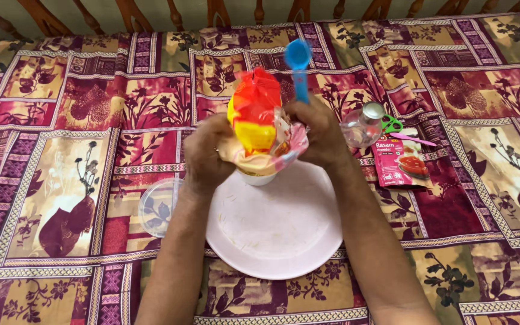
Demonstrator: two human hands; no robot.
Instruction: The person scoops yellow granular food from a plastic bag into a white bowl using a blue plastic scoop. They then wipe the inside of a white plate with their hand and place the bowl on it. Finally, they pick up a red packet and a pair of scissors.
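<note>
My left hand (204, 155) grips a red, orange and yellow plastic packet (254, 114), held tipped over a small white cup (257, 177) at the far edge of a pale pink plate (275, 232). My right hand (317, 135) holds the other side of the packet's crumpled lower end together with a blue plastic spoon (298, 69), whose bowl points up and away from me. The cup's inside is hidden by the packet.
A clear round lid (159, 206) lies left of the plate. To the right sit a clear glass jar with a metal cap (363, 124), green-handled scissors (395, 127) and a red spice sachet (402, 164). A patterned maroon cloth (79, 120) covers the surface; wooden rails run along the back.
</note>
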